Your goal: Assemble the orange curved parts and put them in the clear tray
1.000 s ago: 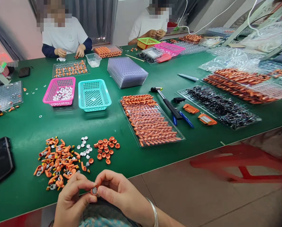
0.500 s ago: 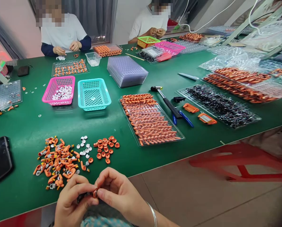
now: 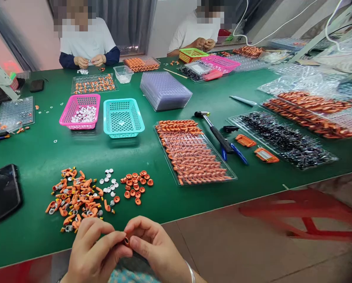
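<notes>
Close to the table's front edge, my left hand (image 3: 94, 251) is closed in a pinch on a small orange earbud piece (image 3: 126, 241). My right hand (image 3: 160, 249) pinches the same piece from the other side, thumb and forefinger touching it. A dark round opening shows on the piece; fingers cover the rest. Just beyond my left hand lies a heap of orange earbud stems (image 3: 77, 196) with yellow ends and silvery discs. Small white discs (image 3: 108, 181) and round orange earbud caps (image 3: 136, 185) are spread beside the heap.
Farther back stand a pink basket (image 3: 64, 114) of white parts and a turquoise basket (image 3: 107, 125). A tray of orange pieces (image 3: 193, 153), a hammer (image 3: 217, 133) and a tray of black parts (image 3: 284, 133) lie rightward. A phone (image 3: 4, 192) is left. Two people sit opposite.
The view has swung slightly left, so the table's things appear farther right. Both hands keep their pinch on the orange earbud piece, whose dark opening now shows more plainly.
</notes>
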Available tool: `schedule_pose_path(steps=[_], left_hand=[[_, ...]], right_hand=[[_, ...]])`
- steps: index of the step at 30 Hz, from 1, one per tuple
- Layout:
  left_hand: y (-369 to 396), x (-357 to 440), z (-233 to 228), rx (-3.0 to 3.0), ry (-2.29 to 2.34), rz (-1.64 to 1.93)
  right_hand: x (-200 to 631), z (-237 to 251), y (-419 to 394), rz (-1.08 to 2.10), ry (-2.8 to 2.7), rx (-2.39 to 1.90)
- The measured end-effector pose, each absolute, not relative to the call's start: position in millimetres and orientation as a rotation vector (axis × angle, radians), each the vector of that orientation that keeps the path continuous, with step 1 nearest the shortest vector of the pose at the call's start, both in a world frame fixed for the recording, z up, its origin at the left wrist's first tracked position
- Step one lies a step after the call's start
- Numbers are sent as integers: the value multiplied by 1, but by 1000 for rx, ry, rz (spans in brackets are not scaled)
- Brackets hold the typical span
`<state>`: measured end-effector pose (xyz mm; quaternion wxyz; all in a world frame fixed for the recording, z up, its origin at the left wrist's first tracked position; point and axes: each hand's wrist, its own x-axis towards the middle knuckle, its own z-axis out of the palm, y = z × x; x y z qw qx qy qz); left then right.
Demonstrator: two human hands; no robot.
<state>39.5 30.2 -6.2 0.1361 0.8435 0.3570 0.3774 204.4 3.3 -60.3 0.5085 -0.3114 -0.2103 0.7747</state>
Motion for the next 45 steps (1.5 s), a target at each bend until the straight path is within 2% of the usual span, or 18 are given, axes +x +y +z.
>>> schedule_pose_path(steps=[10, 27, 34, 41, 45], left_hand=[[27, 36, -9, 2413, 1016, 1051], [31, 40, -10, 1696, 1049, 830], [36, 40, -11, 1699, 1128, 944], [32, 39, -11, 1736, 1009, 950], [31, 38, -13, 1531, 1205, 963]], right_hand=[[203, -63, 3, 1909, -436, -640], [207, -50, 13, 1892, -501, -580], [214, -54, 12, 1979, -578, -648], [207, -59, 11, 1949, -494, -662], [204, -58, 10, 1912, -482, -676]])
